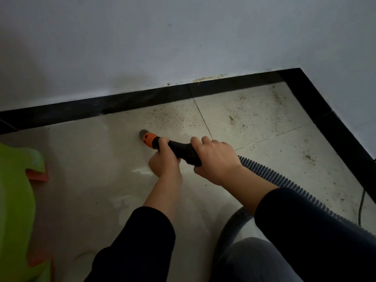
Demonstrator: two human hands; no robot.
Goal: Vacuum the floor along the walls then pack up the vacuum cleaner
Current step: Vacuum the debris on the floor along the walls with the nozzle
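Vacuum nozzle [147, 137], the grey tip with the orange collar, is down on the floor tile [91, 169] just short of the black skirting [101, 107], not touching it. The left hand [165, 161] has its fingers wrapped tight round the black tube right behind the collar; the right hand [215, 159] is clamped on the handle further out from the skirting, where the ribbed hose [284, 180] joins.

What I'd worry about from here:

- the dirt specks [162, 119] sit between the tip and the skirting and run on along it into the skirting's corner; with the tip pointing along the floor and not at the edge, it'd be easy to pass beside that strip and leave a line of grit hard against the skirting
- the tile near the skirting has shiny streaks; can't tell if that's wet or just glare; if wet, the grit could smear instead of lifting
- the hose loops back under the right arm, well out from the skirting, so a long reach toward the corner could pull it taut or kink it and yank the tip off line
- a thin cable [361, 208] lies near the skirting beyond the corner; the tip could snag or suck at it
- the green plastic thing [16, 200], well out from the skirting, could get bumped by the left elbow
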